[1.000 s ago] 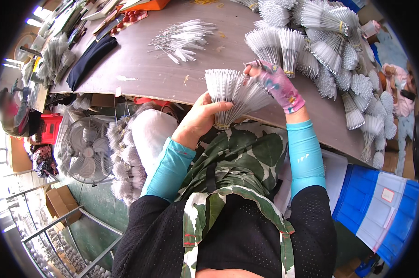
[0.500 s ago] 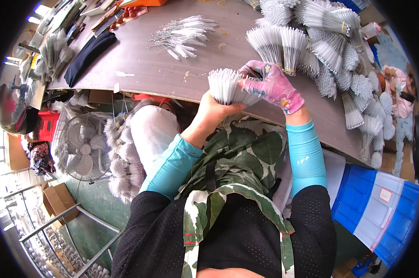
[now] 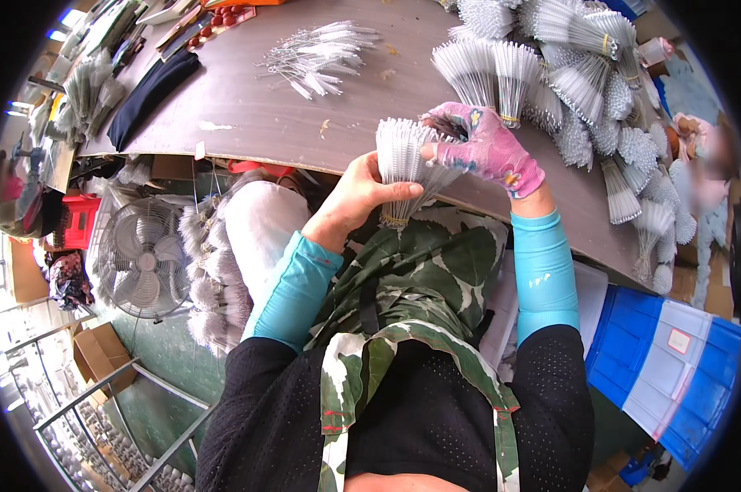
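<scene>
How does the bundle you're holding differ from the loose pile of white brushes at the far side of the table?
The held bundle is gathered tight with its stems pinched together near the bottom by the left hand, with the gloved right hand on its heads; the loose pile lies scattered flat on the table. The bundle stands nearly upright at the near edge; the pile lies untouched. Both are thin white brushes of the same kind.

The bare left hand (image 3: 358, 199) wraps around the bound stems of a bundle of white bristle sticks (image 3: 403, 160), held upright at the edge of the brown tabletop (image 3: 305, 123). The right hand (image 3: 485, 148), in a pink patterned glove, pinches the bundle's top. Similar tied bundles (image 3: 584, 82) are heaped on the tabletop beyond, loose sticks (image 3: 317, 53) lie farther left, and a fan (image 3: 141, 258) stands on the floor.
</scene>
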Available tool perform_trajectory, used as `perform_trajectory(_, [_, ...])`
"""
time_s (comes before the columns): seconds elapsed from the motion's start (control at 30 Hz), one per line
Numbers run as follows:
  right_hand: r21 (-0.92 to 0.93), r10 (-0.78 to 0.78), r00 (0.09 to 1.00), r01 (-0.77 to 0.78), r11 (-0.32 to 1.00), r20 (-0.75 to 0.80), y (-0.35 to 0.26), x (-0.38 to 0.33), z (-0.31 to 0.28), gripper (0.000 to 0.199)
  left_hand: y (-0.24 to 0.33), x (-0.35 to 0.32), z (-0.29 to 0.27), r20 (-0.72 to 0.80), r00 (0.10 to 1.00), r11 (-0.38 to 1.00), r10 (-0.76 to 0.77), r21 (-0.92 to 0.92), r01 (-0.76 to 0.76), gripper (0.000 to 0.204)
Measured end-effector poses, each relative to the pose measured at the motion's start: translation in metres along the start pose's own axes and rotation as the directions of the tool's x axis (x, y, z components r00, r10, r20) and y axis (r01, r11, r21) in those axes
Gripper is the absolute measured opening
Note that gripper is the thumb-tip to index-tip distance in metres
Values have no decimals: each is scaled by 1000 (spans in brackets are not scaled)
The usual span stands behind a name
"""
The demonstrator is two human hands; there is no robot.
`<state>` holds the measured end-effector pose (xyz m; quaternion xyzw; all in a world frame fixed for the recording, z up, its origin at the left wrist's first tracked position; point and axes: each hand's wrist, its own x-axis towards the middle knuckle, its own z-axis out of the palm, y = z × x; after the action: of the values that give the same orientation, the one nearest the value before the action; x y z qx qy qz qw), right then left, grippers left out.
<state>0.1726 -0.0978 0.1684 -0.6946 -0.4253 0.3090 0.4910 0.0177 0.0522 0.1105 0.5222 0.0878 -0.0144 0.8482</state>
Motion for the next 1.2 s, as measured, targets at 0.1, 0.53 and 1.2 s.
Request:
perform_trajectory(0.1, [-71, -43, 999, 42, 997, -9, -2, -4, 4, 34, 2, 2, 2, -15, 1000, 999, -1, 48, 2, 55])
perform_trajectory(0.53, [24, -57, 990, 60, 998, -130, 6, -12, 6, 22, -27, 2, 14, -114, 991, 979, 73, -180, -93, 43])
perform_trajectory(1.2, [68, 262, 947, -254, 965, -185, -16, -8, -9, 17, -35, 28, 44, 66, 998, 827, -18, -560, 52, 52])
